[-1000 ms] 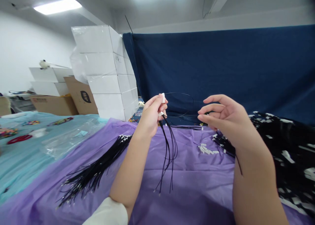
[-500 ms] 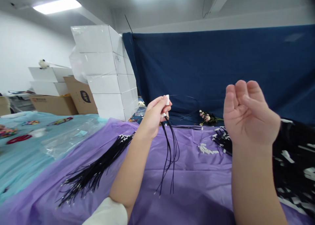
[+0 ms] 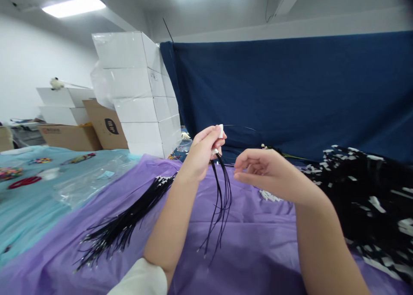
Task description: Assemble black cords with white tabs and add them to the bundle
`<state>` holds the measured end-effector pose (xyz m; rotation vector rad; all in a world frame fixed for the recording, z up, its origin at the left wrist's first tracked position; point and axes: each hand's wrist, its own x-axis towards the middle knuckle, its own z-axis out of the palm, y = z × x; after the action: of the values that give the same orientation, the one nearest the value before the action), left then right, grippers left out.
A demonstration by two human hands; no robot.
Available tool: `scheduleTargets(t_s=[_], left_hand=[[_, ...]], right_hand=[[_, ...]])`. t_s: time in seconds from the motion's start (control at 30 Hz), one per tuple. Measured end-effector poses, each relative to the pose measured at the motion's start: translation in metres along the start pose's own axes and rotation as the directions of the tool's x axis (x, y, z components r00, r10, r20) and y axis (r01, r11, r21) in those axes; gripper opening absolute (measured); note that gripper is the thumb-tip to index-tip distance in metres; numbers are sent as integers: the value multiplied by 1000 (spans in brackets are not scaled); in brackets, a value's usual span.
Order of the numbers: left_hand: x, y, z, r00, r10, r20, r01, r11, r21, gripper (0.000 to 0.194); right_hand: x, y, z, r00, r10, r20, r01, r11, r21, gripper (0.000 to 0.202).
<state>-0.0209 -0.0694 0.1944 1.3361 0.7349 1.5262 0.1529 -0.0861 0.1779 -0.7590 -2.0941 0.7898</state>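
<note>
My left hand [image 3: 206,151] is closed on a small bunch of thin black cords [image 3: 222,187], which hang down over the purple cloth. A white tab [image 3: 221,131] sticks up between its thumb and fingers, and another white end shows lower in the grip. To the right of the cords, my right hand [image 3: 258,166] is held sideways with bent fingers, thumb apart from the fingertips, and nothing visible in it. Behind and below that hand lies a little heap of white tabs [image 3: 269,196], partly covered by it.
A long bundle of black cords [image 3: 135,213] lies on the purple cloth [image 3: 251,243] at left. A big pile of black cords with white tabs [image 3: 361,192] fills the right side. White boxes [image 3: 138,110] are stacked at back left, beside a blue curtain [image 3: 284,88].
My right hand has come down and left from its raised position, turning sideways towards the hanging cords. The cord ends have swung slightly left. My left hand keeps its grip almost in place.
</note>
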Motion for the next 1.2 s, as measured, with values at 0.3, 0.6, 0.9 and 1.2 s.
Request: scheduleTargets(t_s=[0.3,0.6,0.9,1.2], left_hand=[[1,-1,-1,999,34,14,-34,999,20,29],[1,-1,-2,999,31,30,-32,999,9,28],[1,-3,1,999,30,25,-30,1000,2,30],[1,-3,0,997,21,69,-22,1000,17,29]], right_hand=[[1,-1,18,991,-71,-114,36,958,-284,15],[5,4,0,975,36,-219,35,950,311,21],[20,11,-6,957,198,-211,96,469,878,19],[29,19,1,816,221,-534,367,514,775,18]])
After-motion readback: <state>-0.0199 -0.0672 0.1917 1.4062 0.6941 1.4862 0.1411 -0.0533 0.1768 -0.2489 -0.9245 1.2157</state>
